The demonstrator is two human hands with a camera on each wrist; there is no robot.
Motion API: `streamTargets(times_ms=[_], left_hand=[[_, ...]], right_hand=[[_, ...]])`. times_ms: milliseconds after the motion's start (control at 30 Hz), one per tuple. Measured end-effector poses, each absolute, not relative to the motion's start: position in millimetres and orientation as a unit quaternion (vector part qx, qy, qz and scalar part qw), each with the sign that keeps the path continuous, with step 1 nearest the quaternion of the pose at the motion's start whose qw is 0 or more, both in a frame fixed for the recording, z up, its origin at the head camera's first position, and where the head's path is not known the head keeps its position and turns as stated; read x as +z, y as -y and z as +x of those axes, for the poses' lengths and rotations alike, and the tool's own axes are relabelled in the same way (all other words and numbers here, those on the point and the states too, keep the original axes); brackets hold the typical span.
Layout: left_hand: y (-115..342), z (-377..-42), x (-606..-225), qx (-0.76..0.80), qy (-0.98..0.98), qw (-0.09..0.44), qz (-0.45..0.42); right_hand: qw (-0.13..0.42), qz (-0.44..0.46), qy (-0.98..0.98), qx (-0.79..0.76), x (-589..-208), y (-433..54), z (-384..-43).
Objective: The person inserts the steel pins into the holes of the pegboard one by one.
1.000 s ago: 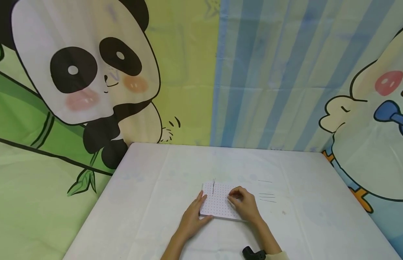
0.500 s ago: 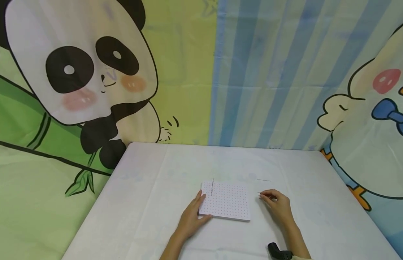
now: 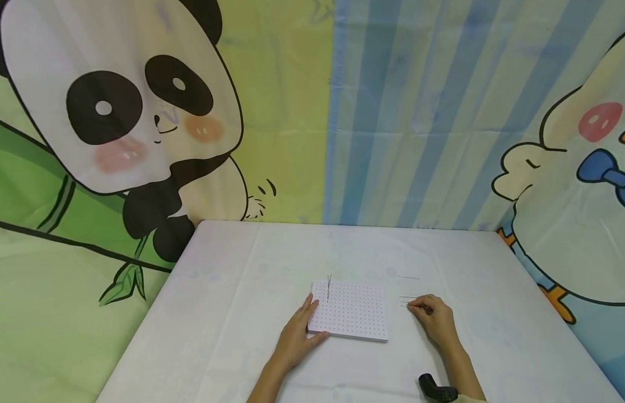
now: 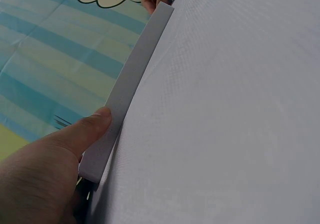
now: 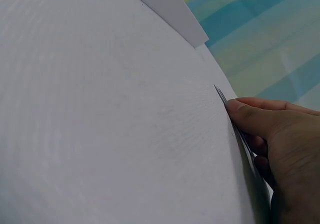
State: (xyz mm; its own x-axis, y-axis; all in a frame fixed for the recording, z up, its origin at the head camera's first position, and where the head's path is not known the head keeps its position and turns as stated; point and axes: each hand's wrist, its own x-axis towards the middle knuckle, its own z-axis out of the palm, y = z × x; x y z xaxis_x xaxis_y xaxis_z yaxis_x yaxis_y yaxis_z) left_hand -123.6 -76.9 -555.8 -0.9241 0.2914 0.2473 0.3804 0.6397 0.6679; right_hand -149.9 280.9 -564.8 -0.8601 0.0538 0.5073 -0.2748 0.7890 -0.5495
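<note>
A white perforated board (image 3: 349,310) lies on the white table. My left hand (image 3: 296,338) holds its near left corner, thumb (image 4: 90,129) against the front side and fingers along the left side. Two thin metal rods (image 3: 329,288) stand upright, slightly splayed, near the board's far left part. To the board's right, my right hand (image 3: 436,320) has thumb and forefinger together at a thin metal rod (image 5: 218,91) low on the table, seemingly pinching it. The fingers hide much of that rod. Other rods (image 3: 407,297) lie close beside its fingertips.
One more rod (image 3: 408,277) lies apart, farther back on the table (image 3: 272,252). A cartoon-printed curtain (image 3: 287,112) rises behind the table. A black device (image 3: 437,389) is worn on the right wrist.
From above the board, my right hand has moved right to the loose rods, then lowered its fingertips toward the nearer ones. My left hand has stayed on the board.
</note>
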Motion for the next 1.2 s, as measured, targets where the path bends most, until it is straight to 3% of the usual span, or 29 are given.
streamTargets(times_ms=[667, 1200], left_hand=[[77.3, -124.2, -558.4, -0.381, 0.903, 0.06, -0.187], [77.1, -124.4, -559.6, -0.383, 0.901, 0.07, -0.19]], right_hand=[[0.216, 0.053, 0.924, 0.312, -559.8, -280.2, -147.8], [0.239, 0.057, 0.911, 0.331, -557.2, -275.4, -146.9]])
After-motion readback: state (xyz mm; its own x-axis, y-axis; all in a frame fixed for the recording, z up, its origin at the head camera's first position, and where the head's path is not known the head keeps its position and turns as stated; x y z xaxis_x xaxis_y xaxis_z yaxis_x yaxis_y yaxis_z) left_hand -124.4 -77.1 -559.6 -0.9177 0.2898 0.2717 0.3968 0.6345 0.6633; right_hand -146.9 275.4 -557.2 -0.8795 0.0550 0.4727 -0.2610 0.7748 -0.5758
